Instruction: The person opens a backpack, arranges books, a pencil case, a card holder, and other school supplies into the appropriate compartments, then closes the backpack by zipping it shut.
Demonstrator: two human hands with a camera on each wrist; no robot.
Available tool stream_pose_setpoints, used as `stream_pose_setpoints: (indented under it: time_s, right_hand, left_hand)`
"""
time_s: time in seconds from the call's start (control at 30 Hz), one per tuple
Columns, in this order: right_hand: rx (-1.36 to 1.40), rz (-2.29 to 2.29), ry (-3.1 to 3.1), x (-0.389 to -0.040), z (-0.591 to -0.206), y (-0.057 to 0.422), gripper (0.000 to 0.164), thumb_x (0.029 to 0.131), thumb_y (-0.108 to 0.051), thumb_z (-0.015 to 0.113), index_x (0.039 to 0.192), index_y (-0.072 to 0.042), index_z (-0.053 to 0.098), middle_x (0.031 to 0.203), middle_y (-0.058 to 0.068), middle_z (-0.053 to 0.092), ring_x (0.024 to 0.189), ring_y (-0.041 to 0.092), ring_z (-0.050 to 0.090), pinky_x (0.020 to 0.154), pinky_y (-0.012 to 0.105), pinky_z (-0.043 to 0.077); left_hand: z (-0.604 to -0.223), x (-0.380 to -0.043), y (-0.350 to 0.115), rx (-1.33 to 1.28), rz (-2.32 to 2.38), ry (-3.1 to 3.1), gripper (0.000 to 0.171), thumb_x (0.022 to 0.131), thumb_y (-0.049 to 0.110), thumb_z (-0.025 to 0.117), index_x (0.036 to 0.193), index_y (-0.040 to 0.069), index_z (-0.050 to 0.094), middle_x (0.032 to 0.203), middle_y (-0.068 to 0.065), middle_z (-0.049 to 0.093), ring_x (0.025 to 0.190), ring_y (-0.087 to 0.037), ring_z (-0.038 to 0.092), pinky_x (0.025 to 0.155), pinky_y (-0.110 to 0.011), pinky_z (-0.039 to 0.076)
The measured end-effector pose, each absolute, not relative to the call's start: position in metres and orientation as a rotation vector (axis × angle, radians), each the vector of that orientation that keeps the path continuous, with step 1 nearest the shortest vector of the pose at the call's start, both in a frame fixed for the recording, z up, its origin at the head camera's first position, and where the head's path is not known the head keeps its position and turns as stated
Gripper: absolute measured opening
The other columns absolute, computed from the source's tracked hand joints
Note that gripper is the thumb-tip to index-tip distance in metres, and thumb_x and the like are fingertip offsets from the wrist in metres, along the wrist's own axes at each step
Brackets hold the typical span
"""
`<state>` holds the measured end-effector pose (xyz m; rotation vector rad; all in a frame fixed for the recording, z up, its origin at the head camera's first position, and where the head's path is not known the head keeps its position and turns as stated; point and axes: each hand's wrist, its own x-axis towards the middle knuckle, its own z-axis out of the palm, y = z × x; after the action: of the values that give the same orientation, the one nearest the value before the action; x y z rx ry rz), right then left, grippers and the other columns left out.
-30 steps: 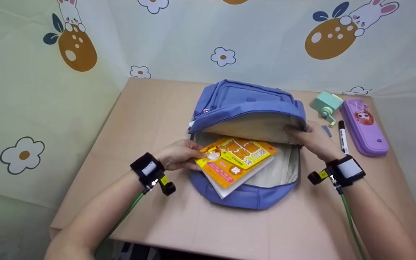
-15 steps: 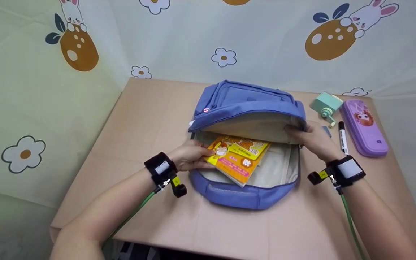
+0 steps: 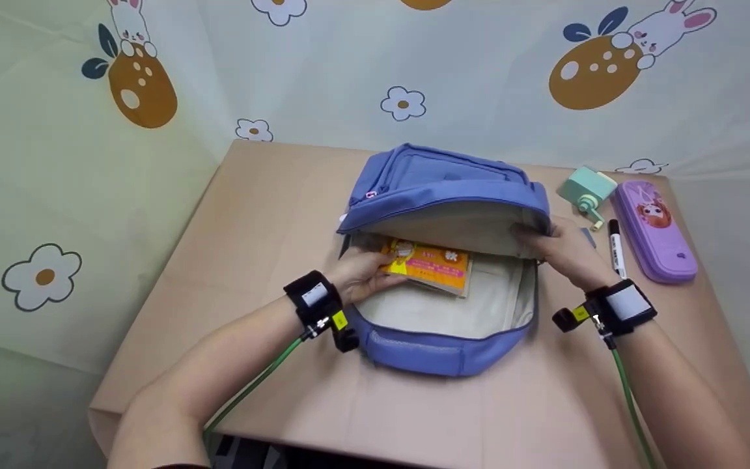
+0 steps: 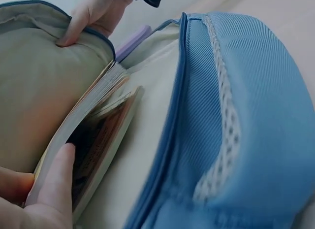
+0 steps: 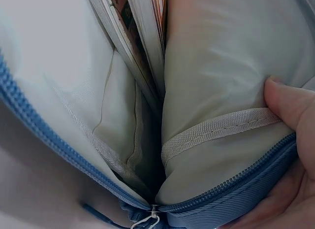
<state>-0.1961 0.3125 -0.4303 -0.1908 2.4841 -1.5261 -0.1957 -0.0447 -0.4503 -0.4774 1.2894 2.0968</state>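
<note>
A blue backpack lies on the table with its main compartment unzipped. Inside the opening is an orange and yellow book, partly hidden under the raised flap. My left hand pinches its left edge between thumb and fingers. In the left wrist view a second, darker-covered book stands beside the held one in the compartment. My right hand grips the flap's zippered edge, thumb on the pale lining, and keeps it lifted.
Right of the backpack are a mint-green pencil sharpener with a crank, a black-capped marker and a purple pencil case. A small blue-grey object shows partly behind the right hand. Patterned cloth walls surround the table.
My left hand has moved right and farther away with the orange book, which has slid deeper under the flap. My right hand keeps its hold on the flap.
</note>
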Motion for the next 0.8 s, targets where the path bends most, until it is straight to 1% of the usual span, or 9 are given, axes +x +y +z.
stream_pose_setpoints:
  time_s: [0.13,0.27,0.4,0.5,0.63,0.67,0.7,0.77,0.8]
  right_hand:
    - [-0.196,-1.521,2.477,-0.197,-0.431,0.312,0.064,0.098,-0.046,0.066,0.149,-0.01,0.051,0.141,0.019,0.057,0.121,0.033,0.056,0.088,0.048,0.055]
    - [-0.204,-1.526,2.462,-0.197,-0.432,0.312,0.063,0.099,-0.045,0.065,0.15,-0.011,0.05,0.142,0.018,0.056,0.123,0.034,0.056,0.091,0.05,0.054]
    - [-0.202,-1.535,2.445,-0.196,-0.434,0.314,0.063,0.099,-0.045,0.065,0.152,-0.014,0.049,0.143,0.018,0.056,0.123,0.034,0.056,0.091,0.051,0.054]
    - [-0.198,-1.528,2.453,-0.196,-0.435,0.315,0.063,0.1,-0.045,0.064,0.152,-0.013,0.049,0.141,0.019,0.057,0.119,0.034,0.057,0.087,0.049,0.055]
    - [-0.196,-1.512,2.474,-0.196,-0.435,0.314,0.062,0.099,-0.046,0.064,0.149,-0.011,0.052,0.137,0.019,0.059,0.111,0.033,0.059,0.08,0.047,0.056]
    - [-0.196,-1.512,2.475,-0.196,-0.435,0.314,0.062,0.099,-0.047,0.065,0.148,-0.01,0.053,0.136,0.019,0.06,0.111,0.032,0.059,0.081,0.047,0.056]
    - [-0.197,-1.523,2.47,-0.196,-0.435,0.314,0.061,0.099,-0.046,0.065,0.145,-0.009,0.055,0.134,0.019,0.061,0.11,0.031,0.059,0.082,0.047,0.056]
    - [-0.204,-1.537,2.467,-0.196,-0.435,0.314,0.059,0.099,-0.046,0.065,0.143,-0.007,0.056,0.131,0.018,0.061,0.108,0.03,0.06,0.083,0.047,0.056]
    - [-0.206,-1.542,2.467,-0.196,-0.435,0.314,0.058,0.099,-0.045,0.065,0.142,-0.007,0.057,0.13,0.018,0.062,0.108,0.029,0.06,0.083,0.046,0.056]
  left_hand:
    - [-0.455,-0.2,-0.039,-0.486,2.11,1.296,0.04,0.106,0.001,0.05,0.144,-0.01,0.042,0.127,-0.031,0.059,0.108,-0.036,0.068,0.087,-0.038,0.058]
    - [-0.458,-0.206,-0.037,-0.444,2.109,1.304,0.037,0.107,0.002,0.048,0.142,-0.009,0.043,0.13,-0.031,0.058,0.114,-0.038,0.066,0.087,-0.037,0.058]
    - [-0.458,-0.211,-0.037,-0.363,2.09,1.274,0.036,0.107,0.001,0.044,0.142,-0.01,0.04,0.135,-0.031,0.055,0.121,-0.038,0.061,0.091,-0.036,0.057]
    - [-0.454,-0.21,-0.04,-0.326,2.079,1.264,0.039,0.103,-0.007,0.043,0.142,-0.011,0.038,0.137,-0.03,0.052,0.121,-0.036,0.059,0.091,-0.034,0.057]
    - [-0.448,-0.204,-0.048,-0.32,2.106,1.323,0.051,0.092,-0.017,0.043,0.142,-0.01,0.038,0.14,-0.027,0.049,0.118,-0.031,0.055,0.087,-0.03,0.057]
    - [-0.447,-0.202,-0.05,-0.314,2.119,1.348,0.05,0.09,-0.018,0.044,0.14,-0.011,0.04,0.141,-0.024,0.048,0.118,-0.03,0.054,0.085,-0.028,0.056]
    - [-0.446,-0.2,-0.053,-0.291,2.126,1.377,0.05,0.089,-0.019,0.045,0.139,-0.011,0.041,0.142,-0.022,0.048,0.117,-0.028,0.053,0.084,-0.027,0.054]
    - [-0.444,-0.197,-0.058,-0.238,2.159,1.379,0.054,0.088,-0.02,0.043,0.14,-0.008,0.04,0.138,-0.018,0.047,0.115,-0.027,0.048,0.087,-0.029,0.048]
    - [-0.443,-0.196,-0.061,-0.203,2.172,1.368,0.059,0.087,-0.021,0.04,0.144,-0.006,0.038,0.14,-0.017,0.046,0.118,-0.026,0.047,0.091,-0.03,0.045]
